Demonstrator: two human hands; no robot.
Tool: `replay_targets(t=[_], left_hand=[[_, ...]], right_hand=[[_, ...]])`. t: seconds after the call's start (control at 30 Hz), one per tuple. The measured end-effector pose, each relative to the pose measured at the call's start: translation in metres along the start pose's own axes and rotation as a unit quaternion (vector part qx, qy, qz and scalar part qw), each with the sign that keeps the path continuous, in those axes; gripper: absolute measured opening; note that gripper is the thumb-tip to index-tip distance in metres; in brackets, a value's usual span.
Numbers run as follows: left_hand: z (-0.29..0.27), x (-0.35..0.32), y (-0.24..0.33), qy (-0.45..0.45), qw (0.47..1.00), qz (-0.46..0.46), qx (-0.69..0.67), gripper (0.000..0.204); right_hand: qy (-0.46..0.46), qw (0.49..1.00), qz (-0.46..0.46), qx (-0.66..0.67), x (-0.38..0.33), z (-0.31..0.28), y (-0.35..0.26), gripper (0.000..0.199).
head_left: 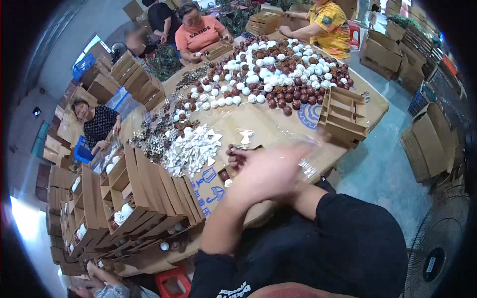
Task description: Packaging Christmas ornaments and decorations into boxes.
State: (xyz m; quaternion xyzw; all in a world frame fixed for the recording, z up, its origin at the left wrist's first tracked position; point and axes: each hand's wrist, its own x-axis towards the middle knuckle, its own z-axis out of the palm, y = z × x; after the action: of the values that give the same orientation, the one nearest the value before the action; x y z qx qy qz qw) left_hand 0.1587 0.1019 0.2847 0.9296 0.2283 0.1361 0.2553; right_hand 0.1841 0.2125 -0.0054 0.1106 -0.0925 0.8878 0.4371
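Dark capital letters [200,32] are running across the chest of an orange shirt [191,41] at the far side of the table [231,125]. Blue printing is showing on the brown cardboard there: a goblet symbol [209,175] and an umbrella symbol [215,194] are standing one above the other, with small blue characters [196,185] running beside them. Farther right, a round ringed blue emblem [308,117] is lying partly covered. White lettering [234,291] is slanting across a black shirt [318,253] below. A pale label [431,264] is sitting on the fan [428,248], too small for reading.
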Motion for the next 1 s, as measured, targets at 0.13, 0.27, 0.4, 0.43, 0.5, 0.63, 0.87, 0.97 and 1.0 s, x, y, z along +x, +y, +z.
replay_targets(t=[0.13,0.27,0.4,0.43,0.5,0.63,0.87,0.97,1.0], left_hand=[[0.016,0.01,0.051,-0.253,0.941,0.166,-0.155,0.07],[0.076,-0.047,-0.001,-0.03,0.92,0.17,-0.351,0.072],[0.163,-0.18,-0.068,0.075,0.661,-0.173,-0.726,0.082],[0.184,-0.217,-0.071,0.092,0.62,-0.218,-0.748,0.09],[0.214,-0.282,-0.063,0.146,0.544,-0.247,-0.789,0.097],[0.223,-0.307,-0.041,0.288,0.443,-0.251,-0.811,0.103],[0.163,-0.207,-0.128,0.474,0.436,-0.117,-0.756,0.075],[0.134,-0.207,-0.155,0.536,0.415,-0.045,-0.734,0.063],[0.124,-0.206,-0.153,0.55,0.403,-0.045,-0.73,0.064]], right_hand=[[0.243,0.936,-0.044,-0.251,0.018,0.059,0.045,0.031],[0.273,0.921,-0.123,-0.249,-0.016,0.058,0.029,0.039],[0.287,0.886,-0.066,-0.358,-0.064,0.085,-0.003,0.053],[0.29,0.88,-0.065,-0.37,-0.075,0.089,-0.008,0.056],[0.28,0.878,-0.087,-0.379,-0.083,0.099,-0.001,0.06],[0.294,0.855,-0.028,-0.427,-0.06,0.086,0.025,0.044],[0.234,0.818,0.079,-0.52,0.053,0.064,0.081,0.036],[0.163,0.611,0.018,-0.774,0.065,0.071,0.092,0.039],[0.151,0.581,-0.018,-0.8,0.064,0.069,0.086,0.038]])
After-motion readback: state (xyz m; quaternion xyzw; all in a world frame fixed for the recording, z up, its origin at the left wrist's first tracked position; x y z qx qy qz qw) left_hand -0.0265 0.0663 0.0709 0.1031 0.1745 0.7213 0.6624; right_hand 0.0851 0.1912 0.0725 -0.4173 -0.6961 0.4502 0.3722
